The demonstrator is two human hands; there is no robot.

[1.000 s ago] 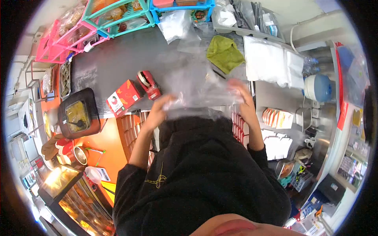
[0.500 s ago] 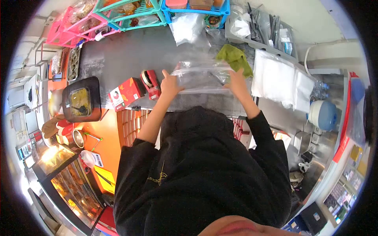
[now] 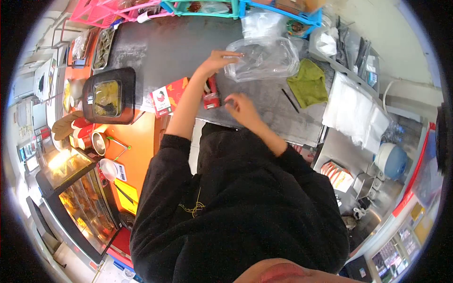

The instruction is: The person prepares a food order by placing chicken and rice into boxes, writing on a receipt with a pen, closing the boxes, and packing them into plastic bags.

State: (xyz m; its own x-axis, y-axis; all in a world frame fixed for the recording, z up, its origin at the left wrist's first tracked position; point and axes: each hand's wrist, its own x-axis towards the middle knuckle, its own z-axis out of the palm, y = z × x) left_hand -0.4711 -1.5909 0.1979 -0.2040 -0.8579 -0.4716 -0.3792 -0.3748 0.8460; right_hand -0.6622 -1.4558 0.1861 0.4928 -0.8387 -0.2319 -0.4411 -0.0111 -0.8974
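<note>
A clear plastic container (image 3: 264,61) lies on the dark counter, its exact form hard to read through the glare. My left hand (image 3: 219,62) reaches over the container's left edge with fingers stretched out; whether they touch it I cannot tell. Closer to my body, my right hand (image 3: 243,111) hovers with thumb and forefinger apart, holding nothing I can see. Just left of it stands a red tape dispenser (image 3: 212,100), partly covered by my left forearm. A red printed box (image 3: 172,94) sits left of the dispenser, also partly behind that forearm.
A green cloth (image 3: 307,84) and a thin black stick (image 3: 290,100) lie right of the container. White plastic bags (image 3: 354,108) hang over the counter's right side. Coloured baskets (image 3: 200,8) line the back. A black tray (image 3: 127,101) with a lidded food box stands left.
Both hands were on the clear plastic; now it lies farther back. My right hand has come left toward the tape dispenser. The black stick is now plainly visible, and the view has shifted.
</note>
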